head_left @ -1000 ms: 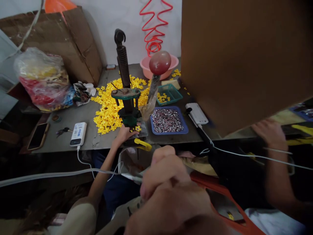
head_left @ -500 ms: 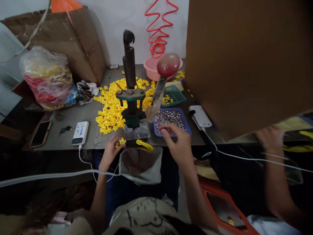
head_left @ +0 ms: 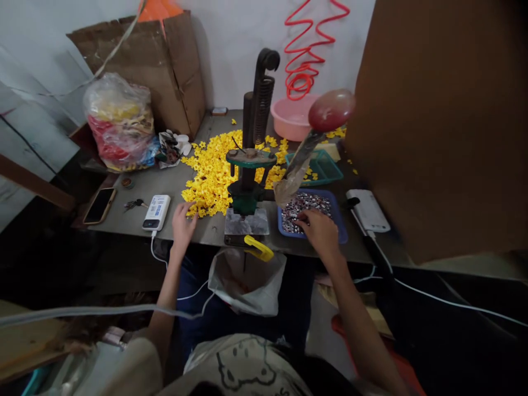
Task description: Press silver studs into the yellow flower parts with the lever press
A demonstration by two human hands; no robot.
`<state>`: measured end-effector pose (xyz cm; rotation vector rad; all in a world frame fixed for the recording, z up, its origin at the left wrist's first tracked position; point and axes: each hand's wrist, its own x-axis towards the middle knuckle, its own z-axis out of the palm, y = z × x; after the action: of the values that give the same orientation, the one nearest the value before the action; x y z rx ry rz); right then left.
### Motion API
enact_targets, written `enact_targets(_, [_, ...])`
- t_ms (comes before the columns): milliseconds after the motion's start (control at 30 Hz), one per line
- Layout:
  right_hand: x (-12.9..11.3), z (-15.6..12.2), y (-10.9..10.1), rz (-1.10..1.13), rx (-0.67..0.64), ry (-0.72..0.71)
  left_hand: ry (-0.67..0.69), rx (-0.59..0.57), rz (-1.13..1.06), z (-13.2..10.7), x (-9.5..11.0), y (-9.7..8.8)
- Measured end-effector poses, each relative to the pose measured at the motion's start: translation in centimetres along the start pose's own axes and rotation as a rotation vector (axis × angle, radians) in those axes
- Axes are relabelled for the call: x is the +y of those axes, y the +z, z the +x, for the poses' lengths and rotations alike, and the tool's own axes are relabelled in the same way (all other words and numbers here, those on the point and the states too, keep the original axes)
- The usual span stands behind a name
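Note:
My left hand is at the left edge of a heap of small yellow star-shaped pieces. Its thumb and forefinger are apart, the fingertips touching the heap's edge. Over a blue tray of small shiny metallic bits, my right hand dips with thumb and fingers pinched together. Whatever lies between those fingertips is too small to make out. Between my hands stands a green hand press with a metal base plate and a lever topped by a red ball knob.
A yellow strip juts below the press, above an open white bag at my lap. Left are a power bank, keys and a phone. A teal basket, pink basin and large cardboard sheet stand right.
My left hand, which held a yellow star piece, has moved forward to the heap, and that piece no longer shows. My right hand has lowered into the tray and pinched. The view has swung left.

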<state>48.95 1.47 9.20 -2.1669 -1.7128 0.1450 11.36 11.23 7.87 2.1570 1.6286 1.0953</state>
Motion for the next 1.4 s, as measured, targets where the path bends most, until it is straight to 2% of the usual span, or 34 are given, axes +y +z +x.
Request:
enact_targets(67, [0.1, 0.0, 0.1, 0.045, -0.001, 0.015, 0.058, -0.041, 0.063, 2.7, -1.0, 0.6])
enact_targets(133, [0.3, -0.1, 0.0, 0.098, 0.021, 0.023, 0.095, -0.110, 0.100, 4.3, -1.8, 1.5])
enact_targets(200, [0.6, -0.1, -0.1, 0.152, 0.085, 0.018, 0.102, -0.116, 0.119, 5.0, -2.1, 2.0])
enact_targets(267, [0.8, -0.3, -0.4, 0.223, 0.161, 0.026, 0.080, -0.059, 0.112, 4.9, -1.7, 2.0])
enact_targets(333, [0.5, -0.5, -0.6, 0.357, 0.209, 0.074, 0.047, -0.004, 0.049, 4.1, -0.4, 1.5])
enact_targets(400, [-0.8, -1.2, -0.6, 0.593, 0.226, 0.129, 0.030, -0.019, -0.079, 2.4, 1.7, 1.2])
enact_targets(500, [-4.5, -2.7, -0.1, 0.975, 0.145, 0.121, 0.067, -0.190, -0.298, -1.0, 5.6, 1.8])
enact_targets(600, [-8.7, -4.1, 0.9, 1.171, 0.035, 0.032, 0.099, -0.349, -0.415, -3.9, 8.8, 3.1])
enact_targets(667, [-10.6, -4.5, 1.6, 1.178, 0.013, -0.015, 0.099, -0.374, -0.446, -4.9, 10.0, 3.6])
enact_targets(733, [-11.5, -4.4, 2.2, 1.128, 0.016, -0.039, 0.107, -0.350, -0.464, -5.1, 10.6, 3.8])
enact_targets(933, [-12.0, -4.2, 2.3, 1.021, 0.004, -0.086, 0.099, -0.347, -0.447, -4.7, 10.6, 3.2])
enact_targets(1067, [-11.6, -4.2, 1.6, 0.994, 0.034, -0.087, 0.118, -0.312, -0.415, -4.8, 9.7, 3.4])
enact_targets(1133, [-10.4, -3.6, 1.0, 1.012, 0.146, -0.028, 0.146, -0.283, -0.343, -4.5, 8.7, 3.7])
enact_targets(1200, [-8.9, -2.1, -0.1, 1.037, 0.357, 0.066, 0.158, -0.243, -0.238, -4.1, 7.6, 4.1])
enact_targets(1300, [-7.3, 1.4, -3.7, 1.115, 0.662, 0.123, 0.128, -0.183, -0.132, -3.2, 6.2, 5.3])
enact_targets(1367, [-7.9, 4.2, -7.2, 1.240, 0.705, 0.068, 0.108, -0.167, -0.109, -2.7, 5.8, 6.2])
enact_targets(1400, [-8.6, 5.4, -9.2, 1.328, 0.664, 0.022, 0.104, -0.162, -0.102, -2.5, 5.8, 6.7])
